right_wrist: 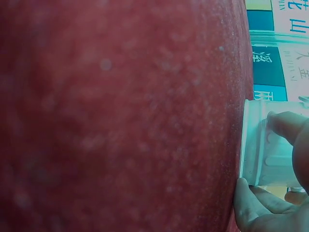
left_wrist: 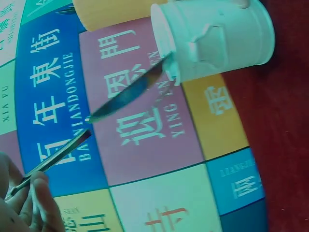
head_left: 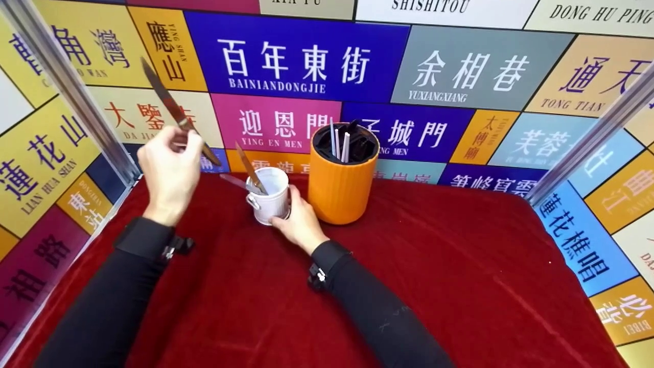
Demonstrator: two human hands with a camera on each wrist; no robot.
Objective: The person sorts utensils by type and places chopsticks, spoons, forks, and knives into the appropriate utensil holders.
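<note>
My left hand (head_left: 171, 166) pinches a metal table knife (head_left: 171, 102) near its handle, held up in the air with the blade slanting to the upper left. To its right, a small white cup (head_left: 271, 204) with side handles stands upright on the cloth. Two blade-like pieces of cutlery lean out over its left rim; one, a shiny knife (left_wrist: 128, 96), shows clearly in the left wrist view. My right hand (head_left: 300, 222) grips the cup from the right, thumb on its near side. In the right wrist view the thumb and fingers lie around the cup (right_wrist: 270, 145) near its base.
An orange utensil holder (head_left: 340, 194) stands just right of the cup, with a black insert and several thin pale handles (head_left: 342, 145) rising from it. Dark red cloth (head_left: 434, 286) covers the table. Panels of coloured place-name signs (head_left: 296, 56) rise behind, with metal posts (head_left: 587, 102) at both sides.
</note>
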